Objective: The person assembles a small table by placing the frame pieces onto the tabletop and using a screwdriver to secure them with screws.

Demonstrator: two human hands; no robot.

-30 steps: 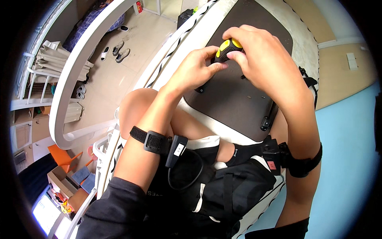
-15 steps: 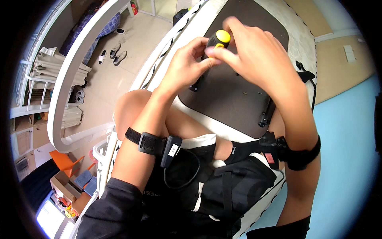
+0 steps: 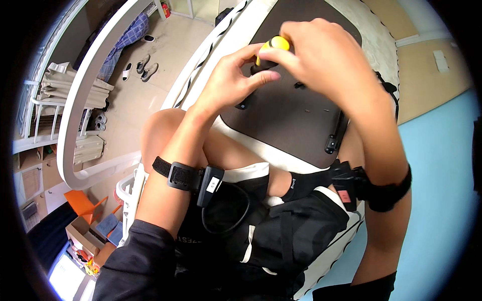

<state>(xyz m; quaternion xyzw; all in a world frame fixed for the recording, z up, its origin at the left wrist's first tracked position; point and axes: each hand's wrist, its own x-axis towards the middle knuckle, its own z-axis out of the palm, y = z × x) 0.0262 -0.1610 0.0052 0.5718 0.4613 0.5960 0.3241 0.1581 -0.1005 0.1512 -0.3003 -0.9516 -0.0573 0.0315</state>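
Observation:
A screwdriver with a chunky yellow-and-black handle (image 3: 279,44) stands tilted over the brown underside of a small folding table (image 3: 291,130). My right hand (image 3: 324,60) is closed round the upper handle, with thumb and fingers pinching it near the yellow end. Lower down, my left hand (image 3: 228,78) curves around the handle's dark part; its thumb sticks out to the side and its other fingertips are partly hidden. The screwdriver's tip cannot be seen. A black folded leg (image 3: 331,143) lies along the table's right side, and small dark pieces (image 3: 299,85) rest on the board.
The table lies on a white mattress with a black-and-white edging (image 3: 188,83), across my crossed legs. A white bed rail (image 3: 75,100) curves up at the left. Below on the floor are several shoes (image 3: 143,62) and an orange chair (image 3: 83,204). A light-blue wall (image 3: 442,165) stands at the right.
My right hand has turned slightly on the screwdriver handle. My left thumb has come away from the handle and points outward. The view has shifted slightly.

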